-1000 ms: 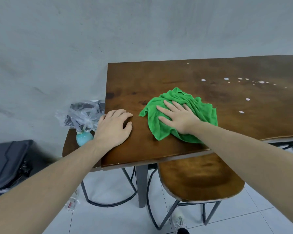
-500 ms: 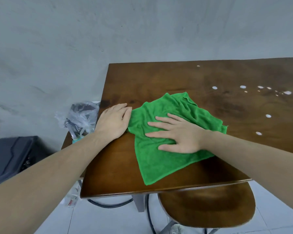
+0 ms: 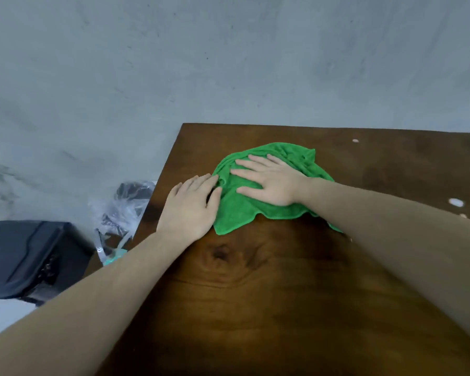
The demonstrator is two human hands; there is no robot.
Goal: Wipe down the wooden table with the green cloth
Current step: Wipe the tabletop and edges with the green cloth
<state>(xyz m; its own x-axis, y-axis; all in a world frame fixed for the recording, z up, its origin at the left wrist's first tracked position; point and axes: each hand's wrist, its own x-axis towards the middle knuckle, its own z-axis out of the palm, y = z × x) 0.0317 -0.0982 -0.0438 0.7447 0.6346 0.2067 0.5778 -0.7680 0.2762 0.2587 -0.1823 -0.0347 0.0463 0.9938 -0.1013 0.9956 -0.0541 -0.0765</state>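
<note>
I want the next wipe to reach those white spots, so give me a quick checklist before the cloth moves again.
1. Right hand flat on the green cloth, fingers spread: ok.
2. Cloth lying on the wooden table, not hanging over an edge: ok.
3. Left hand out of the cloth's way: not ok, its fingertips touch the cloth's left edge.
4. Path to the white spots at the right free of objects: ok.
5. Spots wiped: not ok, at least two remain.
6. Cloth spread out: not ok, it is bunched under the palm.
</note>
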